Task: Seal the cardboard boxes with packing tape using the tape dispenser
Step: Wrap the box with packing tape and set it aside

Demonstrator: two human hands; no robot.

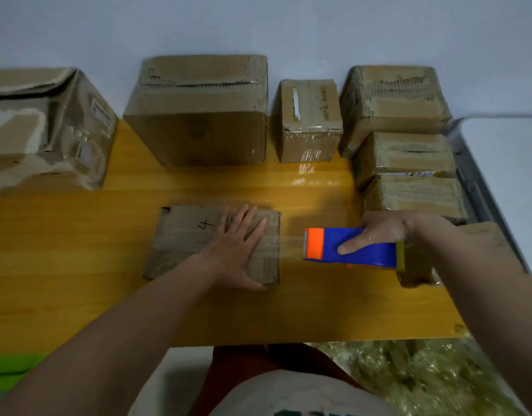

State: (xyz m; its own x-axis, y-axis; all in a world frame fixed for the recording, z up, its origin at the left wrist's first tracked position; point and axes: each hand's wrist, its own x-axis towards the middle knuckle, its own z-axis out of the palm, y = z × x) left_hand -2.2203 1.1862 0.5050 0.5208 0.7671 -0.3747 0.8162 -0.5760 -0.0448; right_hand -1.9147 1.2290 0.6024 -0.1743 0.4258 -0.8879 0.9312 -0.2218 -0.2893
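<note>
Left hand (237, 250) lies flat, fingers spread, pressing on top of the small flat box (213, 243) marked "4" at desk centre. Right hand (381, 232) grips the blue-orange tape dispenser (348, 246), fingers curled round its body, just right of the box and off its edge. A clear tape strip (290, 244) stretches from the box's right edge to the dispenser mouth.

Step looks like the end of a tape run across the lid. Next move likely calls for tilting the dispenser to cut, then smoothing the tail down the side.

Around: yellow desk (78, 280), a row of bigger boxes (198, 115) along the wall, stacked boxes (408, 175) close behind the right hand, limiting room to pull rightward.
</note>
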